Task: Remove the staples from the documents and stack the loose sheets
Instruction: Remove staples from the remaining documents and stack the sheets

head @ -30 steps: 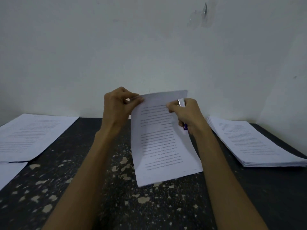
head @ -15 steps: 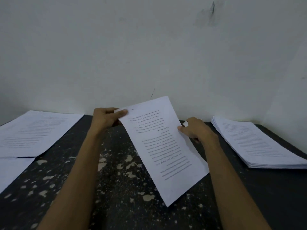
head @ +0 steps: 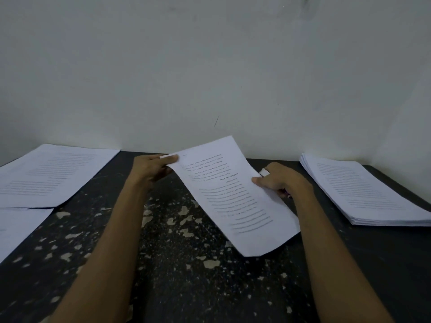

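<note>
Fingers point(head: 161, 162) of the left hand point(head: 149, 170) pinch the document point(head: 233, 194) by its top corner, the right hand point(head: 282, 180) clamps its edge with a tool point(head: 264, 171) tucked inside, and it's dropped from upright to mid-frame, slanting toward the stack point(head: 363, 190) at right, likely its next stop.

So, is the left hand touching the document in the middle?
Touching. The head view shows the left hand pinching the document at its far corner between thumb and fingers.
</note>
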